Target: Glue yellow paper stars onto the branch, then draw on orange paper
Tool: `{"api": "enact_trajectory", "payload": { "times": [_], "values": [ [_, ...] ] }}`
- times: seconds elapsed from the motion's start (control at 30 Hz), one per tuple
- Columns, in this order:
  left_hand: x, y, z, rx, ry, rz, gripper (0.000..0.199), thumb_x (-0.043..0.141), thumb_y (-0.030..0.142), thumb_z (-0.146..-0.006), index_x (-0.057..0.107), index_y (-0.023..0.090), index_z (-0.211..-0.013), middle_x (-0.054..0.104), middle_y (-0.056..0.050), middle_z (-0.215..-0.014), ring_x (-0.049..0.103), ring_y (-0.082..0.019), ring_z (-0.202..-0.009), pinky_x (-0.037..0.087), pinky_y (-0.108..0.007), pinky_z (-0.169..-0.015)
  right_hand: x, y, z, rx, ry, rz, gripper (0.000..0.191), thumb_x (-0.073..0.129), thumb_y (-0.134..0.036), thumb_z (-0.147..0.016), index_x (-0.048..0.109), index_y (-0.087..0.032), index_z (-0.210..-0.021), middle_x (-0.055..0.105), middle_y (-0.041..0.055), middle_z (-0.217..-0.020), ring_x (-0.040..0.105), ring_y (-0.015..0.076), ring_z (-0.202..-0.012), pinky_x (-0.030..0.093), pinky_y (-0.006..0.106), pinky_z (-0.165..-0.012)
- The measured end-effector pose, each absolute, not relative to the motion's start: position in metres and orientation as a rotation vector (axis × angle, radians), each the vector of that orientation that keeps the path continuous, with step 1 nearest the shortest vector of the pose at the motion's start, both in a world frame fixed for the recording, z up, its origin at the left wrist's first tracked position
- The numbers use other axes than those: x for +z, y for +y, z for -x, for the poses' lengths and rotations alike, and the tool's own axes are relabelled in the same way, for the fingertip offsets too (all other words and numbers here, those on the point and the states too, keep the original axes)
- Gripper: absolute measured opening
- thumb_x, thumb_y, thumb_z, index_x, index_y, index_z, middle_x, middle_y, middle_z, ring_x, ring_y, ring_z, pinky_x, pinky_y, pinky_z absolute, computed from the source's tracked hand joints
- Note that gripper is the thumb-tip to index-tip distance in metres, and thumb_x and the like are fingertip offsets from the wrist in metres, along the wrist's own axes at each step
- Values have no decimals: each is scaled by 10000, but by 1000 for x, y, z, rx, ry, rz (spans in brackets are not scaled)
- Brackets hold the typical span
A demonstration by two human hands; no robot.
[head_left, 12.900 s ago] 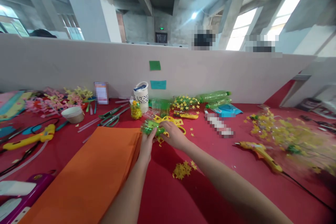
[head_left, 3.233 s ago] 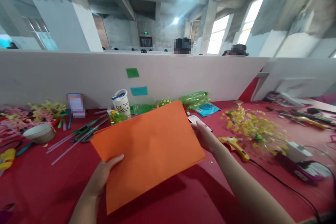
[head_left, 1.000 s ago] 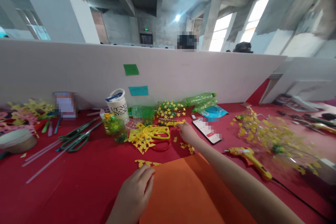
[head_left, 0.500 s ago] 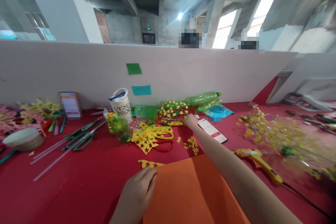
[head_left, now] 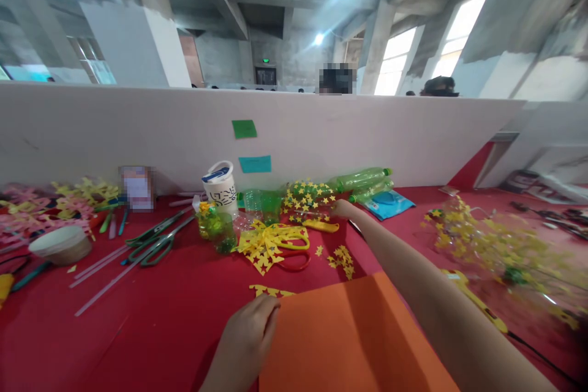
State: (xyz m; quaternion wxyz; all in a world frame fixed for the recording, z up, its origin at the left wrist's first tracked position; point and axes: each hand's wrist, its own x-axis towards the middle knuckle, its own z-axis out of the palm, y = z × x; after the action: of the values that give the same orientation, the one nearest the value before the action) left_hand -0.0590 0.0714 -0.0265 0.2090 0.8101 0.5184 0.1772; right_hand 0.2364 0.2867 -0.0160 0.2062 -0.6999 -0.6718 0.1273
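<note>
My left hand (head_left: 252,334) is closed at the upper left corner of an orange sheet (head_left: 349,324), its thumb and fingers pressed together at the edge. My right arm stretches forward, and my right hand (head_left: 344,211) is beside a green bottle covered with yellow stars (head_left: 307,199), behind a yellow-handled tool (head_left: 321,226); its fingertips are too small to make out. Loose yellow stars (head_left: 342,262) lie between the sheet and the bottle. Left of them are punched yellow paper (head_left: 260,251) and scissors with a yellow and a red handle (head_left: 294,259).
A white cup (head_left: 220,190) and green bottles (head_left: 362,179) stand or lie along the white partition (head_left: 184,128). Green-handled scissors (head_left: 151,251) and straws are left; a yellow glue gun (head_left: 482,306) and star-covered branches (head_left: 496,245) are right.
My right hand has shifted slightly right, off the yellow-handled tool, and my arm now covers most of the phone and part of the glue gun. The view has tilted and shifted slightly.
</note>
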Motion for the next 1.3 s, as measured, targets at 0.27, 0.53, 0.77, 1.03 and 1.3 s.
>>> {"api": "enact_trajectory", "payload": {
  "times": [0.27, 0.53, 0.77, 1.03, 1.3],
  "values": [
    [-33, 71, 55, 818, 1467, -2083, 313, 375, 294, -901, 530, 198, -1156, 583, -98, -1176, 547, -215, -1083, 439, -356, -917, 34, 194, -276, 226, -1616, 1852, 265, 434, -304, -863, 620, -127, -931, 625, 59, -819, 561, 171, -756, 433, 270, -633],
    [11, 62, 13, 1026, 1078, -1581, 420, 451, 374, -885, 435, 237, -1282, 576, -91, -1142, 587, -172, -935, 472, -302, -831, 63, 109, -179, 1075, -1774, 1164, 151, 585, -328, -764, 600, -178, -767, 603, -10, -653, 550, 120, -603, 414, 219, -556],
    [37, 55, 7, 1029, 815, -1018, 241, 492, 380, -875, 528, 194, -1025, 423, 66, -607, 237, -22, -399, 148, -154, -363, 6, 183, -214, 452, -1813, 1817, 76, 573, -168, -742, 589, -128, -804, 659, 109, -830, 601, 228, -833, 412, 289, -694],
    [39, 50, 2, 1068, 688, -905, 190, 519, 315, -867, 551, 166, -981, 526, 6, -702, 413, -42, -503, 282, -165, -452, -47, 213, -217, 347, -1765, 1840, 211, 639, -190, -652, 521, -151, -822, 626, 93, -873, 558, 241, -894, 379, 279, -714],
    [45, 50, 3, 1103, 770, -908, 293, 524, 391, -855, 544, 187, -1064, 416, 51, -605, 300, -41, -452, 201, -168, -419, -15, 173, -242, 688, -1593, 1682, 159, 492, -349, -750, 470, -194, -725, 529, -24, -627, 555, 138, -516, 393, 242, -511]
  ]
}}
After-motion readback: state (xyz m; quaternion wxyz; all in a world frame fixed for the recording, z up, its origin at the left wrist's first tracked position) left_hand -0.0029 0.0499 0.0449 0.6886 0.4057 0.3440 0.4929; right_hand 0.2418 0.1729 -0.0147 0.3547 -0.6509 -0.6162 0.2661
